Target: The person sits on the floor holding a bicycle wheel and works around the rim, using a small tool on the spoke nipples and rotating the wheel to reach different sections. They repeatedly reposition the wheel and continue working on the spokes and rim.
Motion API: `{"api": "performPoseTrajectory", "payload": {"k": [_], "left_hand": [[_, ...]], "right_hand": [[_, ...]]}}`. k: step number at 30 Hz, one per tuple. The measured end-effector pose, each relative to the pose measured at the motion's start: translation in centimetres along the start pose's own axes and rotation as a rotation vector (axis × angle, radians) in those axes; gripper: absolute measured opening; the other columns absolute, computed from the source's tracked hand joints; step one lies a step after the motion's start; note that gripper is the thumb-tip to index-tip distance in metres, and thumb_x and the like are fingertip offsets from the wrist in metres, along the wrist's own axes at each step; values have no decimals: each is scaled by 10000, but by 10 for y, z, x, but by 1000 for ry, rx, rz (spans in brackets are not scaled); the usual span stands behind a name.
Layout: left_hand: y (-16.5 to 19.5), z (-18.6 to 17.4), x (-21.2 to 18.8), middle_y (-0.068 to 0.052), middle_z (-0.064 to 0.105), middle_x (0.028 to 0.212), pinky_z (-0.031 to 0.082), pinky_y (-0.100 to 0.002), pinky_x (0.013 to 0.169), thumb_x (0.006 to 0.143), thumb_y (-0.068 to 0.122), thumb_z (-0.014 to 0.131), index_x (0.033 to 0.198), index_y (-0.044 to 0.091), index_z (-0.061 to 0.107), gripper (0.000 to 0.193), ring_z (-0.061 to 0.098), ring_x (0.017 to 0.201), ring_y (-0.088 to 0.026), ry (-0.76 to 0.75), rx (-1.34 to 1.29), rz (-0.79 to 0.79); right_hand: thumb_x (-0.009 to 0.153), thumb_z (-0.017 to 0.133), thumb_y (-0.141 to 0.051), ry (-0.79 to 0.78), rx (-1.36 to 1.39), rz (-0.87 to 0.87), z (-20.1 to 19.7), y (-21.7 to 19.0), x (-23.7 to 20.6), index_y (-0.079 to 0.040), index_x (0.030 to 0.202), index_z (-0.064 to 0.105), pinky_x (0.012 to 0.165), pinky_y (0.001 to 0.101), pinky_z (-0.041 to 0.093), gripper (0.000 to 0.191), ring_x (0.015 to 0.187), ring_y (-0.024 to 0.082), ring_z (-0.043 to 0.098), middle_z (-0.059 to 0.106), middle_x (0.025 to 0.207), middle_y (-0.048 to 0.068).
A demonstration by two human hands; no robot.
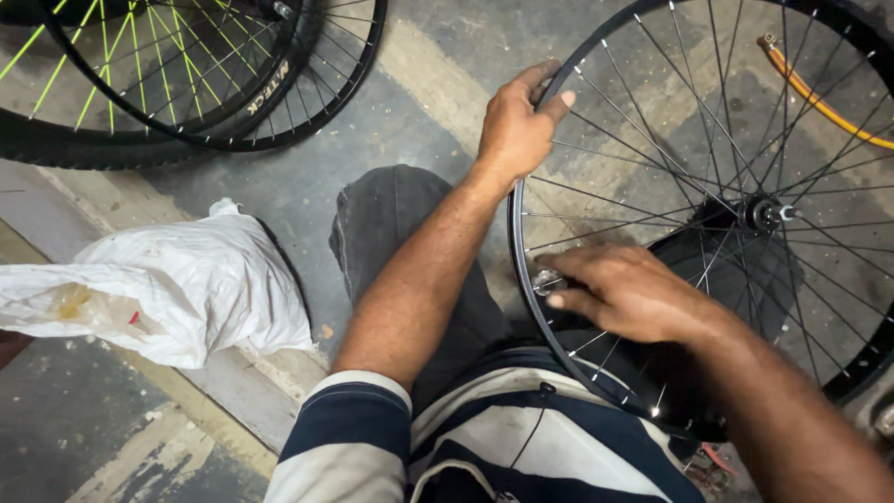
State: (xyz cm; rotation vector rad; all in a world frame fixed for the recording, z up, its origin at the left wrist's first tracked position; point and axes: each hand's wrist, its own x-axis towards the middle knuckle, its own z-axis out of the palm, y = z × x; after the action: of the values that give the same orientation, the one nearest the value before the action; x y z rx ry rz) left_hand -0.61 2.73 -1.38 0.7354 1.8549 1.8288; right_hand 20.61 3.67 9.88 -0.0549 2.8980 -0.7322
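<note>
A black bicycle wheel rim point(596, 37) with thin silver spokes and a hub point(765, 214) stands upright against my lap. My left hand point(518, 126) grips the upper left part of the rim, thumb over its edge. My right hand point(626, 293) reaches through the spokes low on the rim, fingers pinched on a small silver tool point(548, 280) at a spoke end.
Two more wheels, one with green spokes point(130, 65), lie on the concrete floor at the top left. A crumpled white plastic bag point(177, 289) sits to the left of my knee point(391, 214). An orange hose point(819, 98) crosses behind the wheel at the upper right.
</note>
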Motion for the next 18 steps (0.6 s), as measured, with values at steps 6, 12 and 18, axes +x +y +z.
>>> {"api": "performPoseTrajectory", "payload": {"k": [6, 12, 18], "left_hand": [[-1, 2, 2, -154, 793, 1086, 579, -319, 882, 874, 226, 765, 1313, 6, 642, 506, 766, 980, -208, 2, -16, 7], [4, 1, -2, -150, 805, 1023, 581, -335, 841, 861, 249, 760, 1320, 52, 667, 507, 760, 915, -234, -15, 79, -87], [2, 1, 0, -157, 772, 1147, 573, -356, 919, 888, 252, 769, 1310, 34, 664, 486, 754, 1057, -252, 26, 85, 55]], "right_hand": [[773, 717, -163, 281, -192, -95, 19, -15, -4, -59, 976, 640, 862, 444, 517, 240, 938, 303, 680, 711, 1024, 129], [783, 795, -203, -68, 37, 64, -6, -5, -1, -48, 913, 614, 718, 486, 519, 271, 836, 349, 666, 648, 856, 142], [706, 851, -194, 39, 147, 176, -4, -10, 2, -43, 933, 616, 639, 473, 534, 360, 746, 348, 687, 678, 775, 130]]}}
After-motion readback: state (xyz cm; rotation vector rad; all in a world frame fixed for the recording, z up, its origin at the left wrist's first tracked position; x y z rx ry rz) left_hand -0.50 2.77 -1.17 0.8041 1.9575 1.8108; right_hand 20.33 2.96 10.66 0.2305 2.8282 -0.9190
